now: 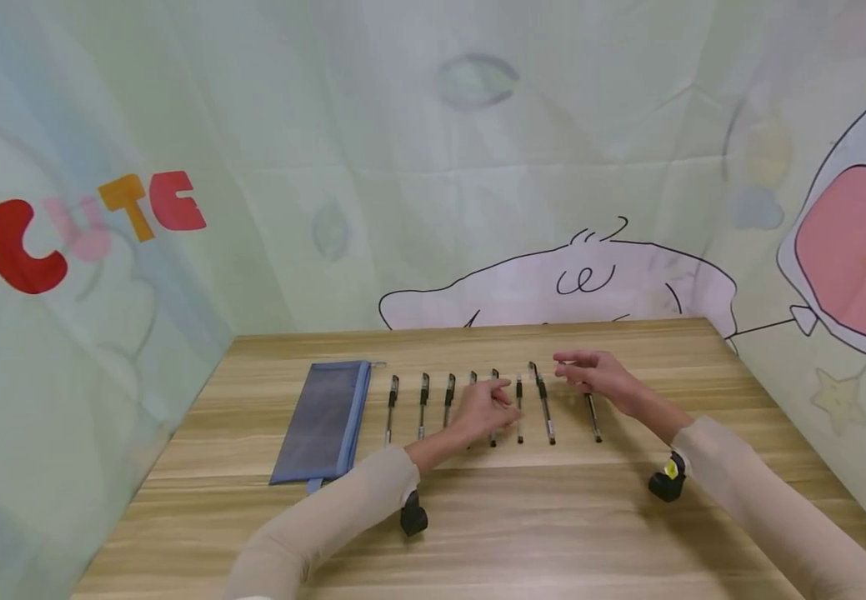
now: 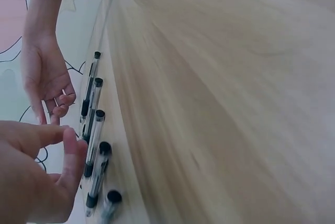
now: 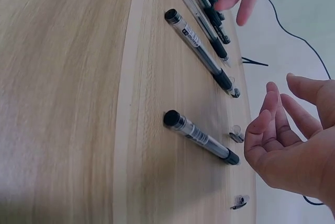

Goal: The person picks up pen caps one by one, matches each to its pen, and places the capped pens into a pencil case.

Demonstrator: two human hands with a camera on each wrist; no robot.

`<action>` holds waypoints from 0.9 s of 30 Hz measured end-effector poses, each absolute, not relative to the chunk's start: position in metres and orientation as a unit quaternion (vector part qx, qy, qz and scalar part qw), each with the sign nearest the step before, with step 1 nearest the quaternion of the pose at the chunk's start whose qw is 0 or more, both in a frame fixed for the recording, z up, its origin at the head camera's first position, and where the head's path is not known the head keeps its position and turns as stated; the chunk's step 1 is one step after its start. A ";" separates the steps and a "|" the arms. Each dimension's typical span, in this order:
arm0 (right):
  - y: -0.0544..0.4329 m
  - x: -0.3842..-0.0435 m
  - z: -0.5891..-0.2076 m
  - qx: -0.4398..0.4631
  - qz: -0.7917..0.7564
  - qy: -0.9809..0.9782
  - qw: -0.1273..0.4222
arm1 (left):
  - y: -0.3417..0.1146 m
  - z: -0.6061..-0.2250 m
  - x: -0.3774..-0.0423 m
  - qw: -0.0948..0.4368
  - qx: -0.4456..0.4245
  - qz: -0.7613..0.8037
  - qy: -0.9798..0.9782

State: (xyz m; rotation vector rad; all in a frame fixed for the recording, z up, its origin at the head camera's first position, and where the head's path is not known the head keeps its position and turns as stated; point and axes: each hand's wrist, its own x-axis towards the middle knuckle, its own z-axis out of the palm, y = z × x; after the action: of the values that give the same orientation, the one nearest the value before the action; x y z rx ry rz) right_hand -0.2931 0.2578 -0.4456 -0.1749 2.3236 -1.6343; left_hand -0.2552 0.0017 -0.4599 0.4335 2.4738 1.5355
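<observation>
Lying on the surface point(image 1: 538, 525), just nearside of the fingers of the right hand point(image 1: 599, 375): one pen point(image 1: 593, 418), long axis running toward them. Left hand point(image 1: 483, 408): farther off, above neighbouring pens point(image 1: 520, 430). Fingers, both hands: relaxed, nothing held.

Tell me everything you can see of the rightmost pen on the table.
The rightmost pen has a see-through, plastic-looking barrel with a printed label, a round black end and a dark section toward its other end. It lies on the wood-look table, black end facing the near side, slanting slightly left as it runs away in the head view, apart from the next pen. The right hand hides its far end there; whether it is capped is unclear. It does not appear gripped.
</observation>
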 end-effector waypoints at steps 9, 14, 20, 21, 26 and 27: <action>0.268 -0.292 -0.447 -0.043 -0.571 0.806 0.149 | 0.025 -0.466 -0.263 0.068 0.199 0.384 0.899; 0.269 -0.291 -0.447 -0.039 -0.572 0.806 0.149 | 0.032 -0.465 -0.264 0.075 0.200 0.351 0.912; 0.268 -0.290 -0.446 -0.045 -0.577 0.802 0.146 | 0.033 -0.463 -0.265 0.095 0.173 0.360 0.912; 0.269 -0.290 -0.446 -0.046 -0.577 0.802 0.146 | 0.033 -0.462 -0.266 0.104 0.167 0.369 0.908; 0.271 -0.289 -0.447 -0.043 -0.575 0.803 0.147 | 0.031 -0.461 -0.269 0.170 0.118 0.460 0.864; 0.271 -0.290 -0.446 -0.043 -0.575 0.804 0.146 | 0.030 -0.461 -0.269 0.179 0.108 0.479 0.853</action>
State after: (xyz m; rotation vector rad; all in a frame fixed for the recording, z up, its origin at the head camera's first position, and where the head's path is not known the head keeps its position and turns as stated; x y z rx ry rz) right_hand -0.2896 0.2712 -0.4465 -0.1229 2.3157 -1.6543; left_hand -0.2692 0.0300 -0.4606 0.3063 2.4100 1.3531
